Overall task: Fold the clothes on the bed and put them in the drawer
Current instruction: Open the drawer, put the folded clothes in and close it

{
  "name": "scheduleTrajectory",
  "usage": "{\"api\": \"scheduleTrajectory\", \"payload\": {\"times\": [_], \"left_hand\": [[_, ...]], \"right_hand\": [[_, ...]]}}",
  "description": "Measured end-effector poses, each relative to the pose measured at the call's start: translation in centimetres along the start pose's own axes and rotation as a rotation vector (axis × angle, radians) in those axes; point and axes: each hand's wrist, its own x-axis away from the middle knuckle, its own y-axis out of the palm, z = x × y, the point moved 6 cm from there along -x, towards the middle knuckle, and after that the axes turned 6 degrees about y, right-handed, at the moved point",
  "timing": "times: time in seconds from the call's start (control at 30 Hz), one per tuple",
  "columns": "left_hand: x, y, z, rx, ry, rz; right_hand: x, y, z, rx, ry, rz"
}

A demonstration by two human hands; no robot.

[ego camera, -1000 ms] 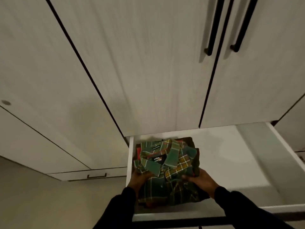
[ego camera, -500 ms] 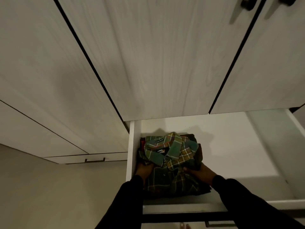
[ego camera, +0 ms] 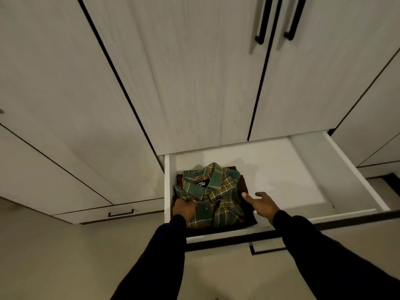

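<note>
A folded green plaid shirt (ego camera: 213, 194) lies on a stack of dark and red folded clothes in the left part of the open white drawer (ego camera: 337, 167). My left hand (ego camera: 184, 210) grips the shirt's near left corner, fingers tucked under the fabric. Just right of the stack hovers my right hand (ego camera: 260, 204), off the cloth, with thumb and fingers spread and relaxed. Both arms wear dark sleeves.
Pale wood-grain wardrobe doors (ego camera: 184, 72) with black bar handles (ego camera: 263, 20) rise behind the drawer. The drawer's right half shows bare white floor. A shut drawer with a black handle (ego camera: 121, 213) sits low at the left. The open drawer's own handle (ego camera: 268, 249) juts toward me.
The stack has settled onto the drawer floor. My right hand has let go of the shirt and drawn away to the right; the left hand keeps its hold.
</note>
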Motion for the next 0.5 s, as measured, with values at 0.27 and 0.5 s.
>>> {"api": "scheduleTrajectory", "payload": {"times": [0.27, 0.5], "left_hand": [[8.2, 0.0, 3.3, -0.004, 0.053, 0.134], [16.8, 3.8, 0.4, 0.702, -0.1, 0.246]], "right_hand": [[6.4, -5.3, 1.7, -0.321, -0.061, 0.045], [11.7, -10.1, 8.3, -0.429, 0.036, 0.037]]}}
